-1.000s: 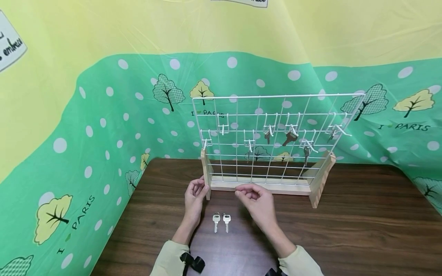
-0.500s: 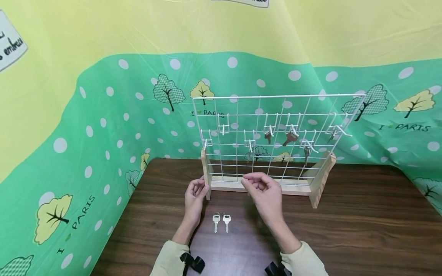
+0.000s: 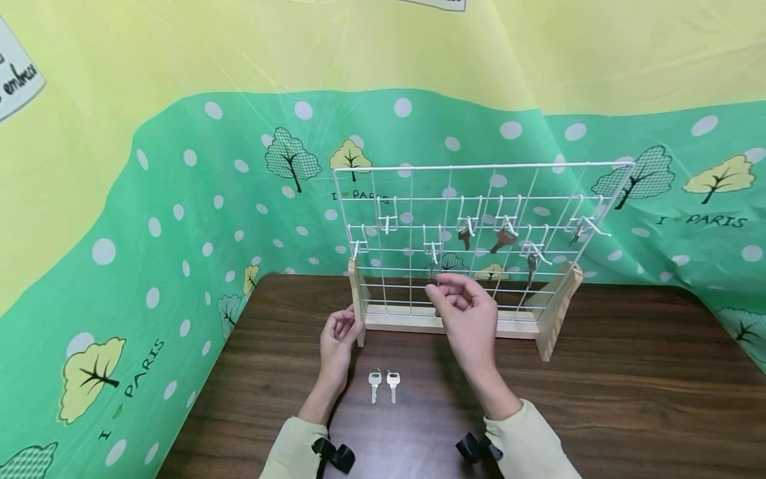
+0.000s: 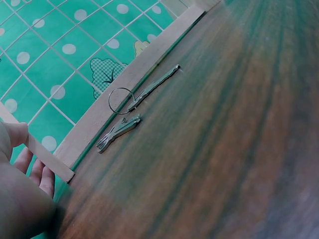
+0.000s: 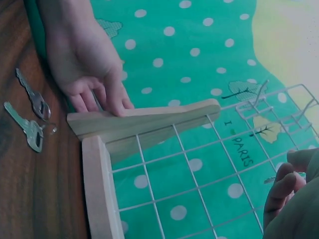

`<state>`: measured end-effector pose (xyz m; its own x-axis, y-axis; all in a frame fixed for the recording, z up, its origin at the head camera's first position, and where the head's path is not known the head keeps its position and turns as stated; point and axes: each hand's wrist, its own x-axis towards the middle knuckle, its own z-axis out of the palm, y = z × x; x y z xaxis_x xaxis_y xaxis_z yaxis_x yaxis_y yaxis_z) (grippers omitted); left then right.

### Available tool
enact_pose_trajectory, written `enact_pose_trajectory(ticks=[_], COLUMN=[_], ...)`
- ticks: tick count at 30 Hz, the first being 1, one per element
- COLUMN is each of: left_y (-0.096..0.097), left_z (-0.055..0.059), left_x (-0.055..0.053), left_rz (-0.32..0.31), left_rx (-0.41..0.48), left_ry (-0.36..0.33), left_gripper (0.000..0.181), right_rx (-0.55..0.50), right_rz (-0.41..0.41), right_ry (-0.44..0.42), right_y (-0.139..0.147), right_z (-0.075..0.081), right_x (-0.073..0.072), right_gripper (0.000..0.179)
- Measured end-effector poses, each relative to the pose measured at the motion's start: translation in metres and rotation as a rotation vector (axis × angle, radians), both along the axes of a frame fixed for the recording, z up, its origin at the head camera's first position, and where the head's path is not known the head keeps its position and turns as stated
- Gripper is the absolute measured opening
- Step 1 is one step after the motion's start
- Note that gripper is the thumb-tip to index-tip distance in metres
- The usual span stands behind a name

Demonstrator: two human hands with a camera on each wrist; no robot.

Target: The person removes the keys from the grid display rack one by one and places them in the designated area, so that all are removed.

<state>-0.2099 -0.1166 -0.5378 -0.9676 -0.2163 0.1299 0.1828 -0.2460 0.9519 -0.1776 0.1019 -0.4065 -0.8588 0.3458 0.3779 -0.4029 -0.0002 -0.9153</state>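
Pinched in the right hand (image 3: 469, 322), a mostly hidden key (image 5: 269, 179) is at the near side of the rack (image 3: 395, 322), whose left side panel (image 3: 357, 296) the left hand (image 3: 337, 342) clasps. It should handle light, stiff and a little slippery, best held by its broad head.

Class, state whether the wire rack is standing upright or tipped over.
Upright: the wire rack stands on its wooden end supports, rising above the table.
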Motion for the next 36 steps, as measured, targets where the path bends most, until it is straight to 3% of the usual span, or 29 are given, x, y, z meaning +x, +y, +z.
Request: enact_pose_trajectory(ticks=[14,36], left_y=[0.001,0.001], left_z=[0.0,0.001], left_x=[0.0,-0.001], left_rz=[0.002,-0.003], left_rx=[-0.001,0.01], left_ry=[-0.003,0.002], left_gripper=[0.028,0.029], right_rx=[0.008,0.035], right_rz=[-0.052,-0.127], right_ry=[0.014,0.013], right_y=[-0.004,-0.011], right_z=[0.007,0.022], right_x=[-0.017,-0.025], right_gripper=[0.033,0.021])
